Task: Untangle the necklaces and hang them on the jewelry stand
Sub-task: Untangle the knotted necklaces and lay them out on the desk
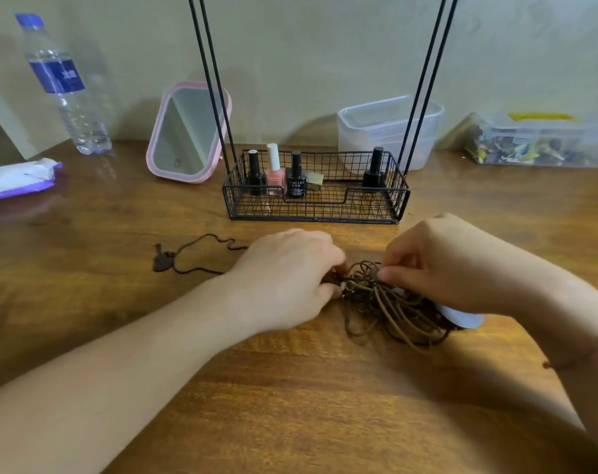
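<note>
A tangle of brown cord necklaces (393, 309) lies on the wooden table between my hands. My left hand (287, 278) pinches the tangle's left end, beside a small metal ring. My right hand (441, 265) pinches a cord at the top of the tangle, and a white object (462, 318) shows under its palm. A dark chain necklace with a heart and key pendant (162, 260) lies flat to the left, its chain running under my left hand. The black wire jewelry stand (316, 196) sits behind, its uprights rising out of view.
Several nail polish bottles (275, 172) stand in the stand's basket. A pink-framed mirror (184, 135), a water bottle (65, 87) and a wipes packet (17, 179) are at the left. Two clear plastic boxes (386, 131) sit against the wall at the right.
</note>
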Motion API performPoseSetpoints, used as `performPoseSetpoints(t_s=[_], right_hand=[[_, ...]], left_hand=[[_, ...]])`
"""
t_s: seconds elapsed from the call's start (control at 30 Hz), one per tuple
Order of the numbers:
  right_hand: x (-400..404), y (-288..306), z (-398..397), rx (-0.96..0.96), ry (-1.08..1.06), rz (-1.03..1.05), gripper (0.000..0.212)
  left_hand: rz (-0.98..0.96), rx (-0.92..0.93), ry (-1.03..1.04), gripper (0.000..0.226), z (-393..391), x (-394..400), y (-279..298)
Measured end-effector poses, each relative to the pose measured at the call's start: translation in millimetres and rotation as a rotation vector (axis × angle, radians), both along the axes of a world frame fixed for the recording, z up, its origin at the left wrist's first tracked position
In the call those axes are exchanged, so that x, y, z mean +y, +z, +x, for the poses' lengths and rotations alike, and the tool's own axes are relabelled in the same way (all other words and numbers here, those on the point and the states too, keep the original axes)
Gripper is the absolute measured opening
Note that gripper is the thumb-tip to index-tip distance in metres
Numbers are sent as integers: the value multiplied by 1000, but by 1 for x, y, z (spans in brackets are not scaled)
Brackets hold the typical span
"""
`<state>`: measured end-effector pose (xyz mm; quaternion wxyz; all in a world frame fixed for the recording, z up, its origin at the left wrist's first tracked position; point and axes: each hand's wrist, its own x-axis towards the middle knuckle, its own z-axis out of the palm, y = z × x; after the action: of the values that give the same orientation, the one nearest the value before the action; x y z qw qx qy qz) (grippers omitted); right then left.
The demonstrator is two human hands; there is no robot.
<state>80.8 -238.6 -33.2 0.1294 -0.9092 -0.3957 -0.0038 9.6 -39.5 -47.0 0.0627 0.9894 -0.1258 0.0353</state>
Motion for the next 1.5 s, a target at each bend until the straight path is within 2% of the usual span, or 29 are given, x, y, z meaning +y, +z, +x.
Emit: performPoseSetpoints(t_s=[0.2,0.3,0.53,0.7,0.87,0.97,1.2,1.37,1.5], right_hand=[[8,-4,-6,-85,22,128,6],[14,-8,-12,-48,49,64,5],[11,-11,-10,-89,-80,-11,10],[8,-13,-2,44,-116,120,23],[13,-8,-1,148,-140,345,24],[12,-4,-3,288,-138,497,19],[17,-3,-9,502,-80,745,22],[21,-4,-12,683,-74,852,24],[22,-4,-14,791,-80,979,27]], left_hand=[[-196,-24,-6,20,4,5,-15],[-225,-39,-32,15,2,8,-19],[-325,-17,-29,7,5,16,-25],[-446,-36,18,10,5,23,-22],[-567,-157,47,14,6,27,-18],[-657,-221,66,13,7,26,-17],[-1047,-81,82,21,6,24,-12],[-1504,139,18,20,4,26,-6],[-1472,135,-16,21,4,28,-4]])
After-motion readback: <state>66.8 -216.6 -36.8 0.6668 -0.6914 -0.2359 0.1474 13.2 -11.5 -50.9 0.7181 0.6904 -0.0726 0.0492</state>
